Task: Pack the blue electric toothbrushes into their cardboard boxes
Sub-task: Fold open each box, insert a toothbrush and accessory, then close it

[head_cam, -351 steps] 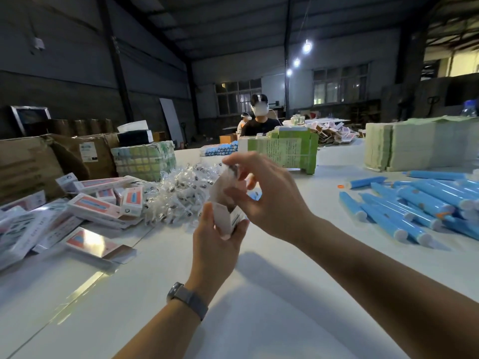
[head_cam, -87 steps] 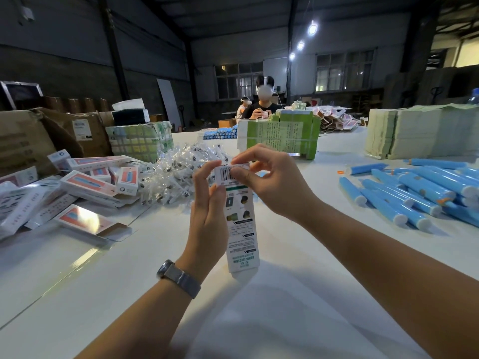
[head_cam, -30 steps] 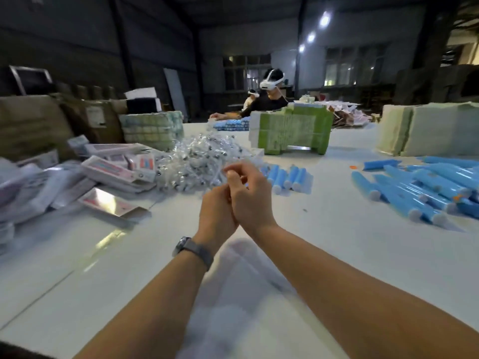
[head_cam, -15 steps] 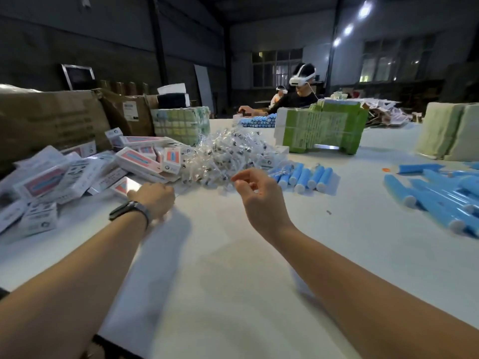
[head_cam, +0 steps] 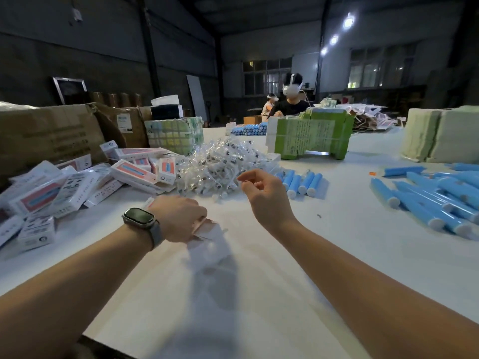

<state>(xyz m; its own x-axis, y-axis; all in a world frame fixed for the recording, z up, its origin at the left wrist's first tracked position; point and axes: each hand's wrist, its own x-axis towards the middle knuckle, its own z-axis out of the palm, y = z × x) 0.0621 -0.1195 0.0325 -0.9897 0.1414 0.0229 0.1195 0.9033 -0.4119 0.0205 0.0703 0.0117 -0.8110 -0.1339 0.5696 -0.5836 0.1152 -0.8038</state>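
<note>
blue toothbrushes (head_cam: 425, 200) lie heaped at right of the table (head_cam: 259, 294); left hand (head_cam: 178, 218) grips a flat cardboard box (head_cam: 207, 229) at centre (partly hidden), right hand (head_cam: 267, 195) loosely curled, empty.

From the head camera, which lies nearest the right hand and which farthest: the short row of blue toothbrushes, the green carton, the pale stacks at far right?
From the right hand:
1. Short row of blue toothbrushes, just to its right.
2. Green carton, behind, mid-table.
3. Pale stacks, far right edge.
</note>
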